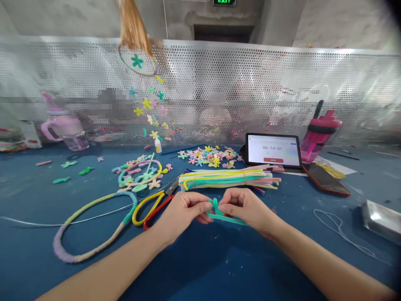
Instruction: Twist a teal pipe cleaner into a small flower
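Observation:
Between my two hands is a teal pipe cleaner point(216, 206), bent into small upright loops, with its long tail running right under my right fingers. My left hand point(191, 206) pinches the left side of the bend between thumb and fingers. On the other side, my right hand point(238, 205) is closed on it too, fingertips close to the left ones. Just behind them lies a banded bundle of pastel pipe cleaners point(225, 179). Scissors point(156, 205) with yellow and red handles rest beside my left forearm. A fuzzy multicoloured hoop point(94, 202) lies farther left.
Behind the bundle sits a pile of small pipe-cleaner flowers point(213, 156). A tablet point(273, 149) showing a timer, a phone point(326, 179) and a pink bottle point(319, 133) stand or lie right. Hanging flowers point(146, 103) dangle at left, near a glue bottle point(157, 145).

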`<action>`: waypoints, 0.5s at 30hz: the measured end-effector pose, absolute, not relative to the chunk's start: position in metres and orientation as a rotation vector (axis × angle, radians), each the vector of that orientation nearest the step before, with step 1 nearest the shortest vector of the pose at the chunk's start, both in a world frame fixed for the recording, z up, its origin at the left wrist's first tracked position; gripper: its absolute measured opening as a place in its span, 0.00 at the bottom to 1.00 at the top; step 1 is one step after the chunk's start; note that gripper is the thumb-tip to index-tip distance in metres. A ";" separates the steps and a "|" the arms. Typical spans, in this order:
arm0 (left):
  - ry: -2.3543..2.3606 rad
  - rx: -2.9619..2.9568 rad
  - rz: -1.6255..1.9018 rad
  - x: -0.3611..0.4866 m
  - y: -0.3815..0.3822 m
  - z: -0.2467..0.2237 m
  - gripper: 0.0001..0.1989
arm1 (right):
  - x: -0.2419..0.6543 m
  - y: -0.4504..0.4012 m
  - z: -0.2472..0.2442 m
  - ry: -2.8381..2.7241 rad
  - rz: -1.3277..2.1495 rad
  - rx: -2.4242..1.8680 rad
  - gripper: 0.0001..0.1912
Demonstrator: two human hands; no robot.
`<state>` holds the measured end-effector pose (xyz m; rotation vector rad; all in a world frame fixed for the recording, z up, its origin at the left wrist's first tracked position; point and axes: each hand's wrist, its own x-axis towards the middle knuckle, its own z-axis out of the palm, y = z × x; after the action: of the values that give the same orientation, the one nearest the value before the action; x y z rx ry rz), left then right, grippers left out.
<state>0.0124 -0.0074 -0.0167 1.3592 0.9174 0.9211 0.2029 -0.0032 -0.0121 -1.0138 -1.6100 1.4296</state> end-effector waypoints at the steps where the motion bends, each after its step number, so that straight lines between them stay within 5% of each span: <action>1: 0.916 1.365 0.902 0.011 -0.006 -0.016 0.09 | 0.203 -0.003 -0.011 -1.611 1.419 -1.014 0.10; 15: 0.902 1.387 0.794 0.006 -0.007 -0.005 0.09 | 0.202 -0.006 -0.007 -1.557 1.455 -1.038 0.12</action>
<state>0.0061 -0.0069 -0.0054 1.3871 0.9019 0.7939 0.2025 -0.0055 -0.0074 -1.0383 -1.5569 1.4552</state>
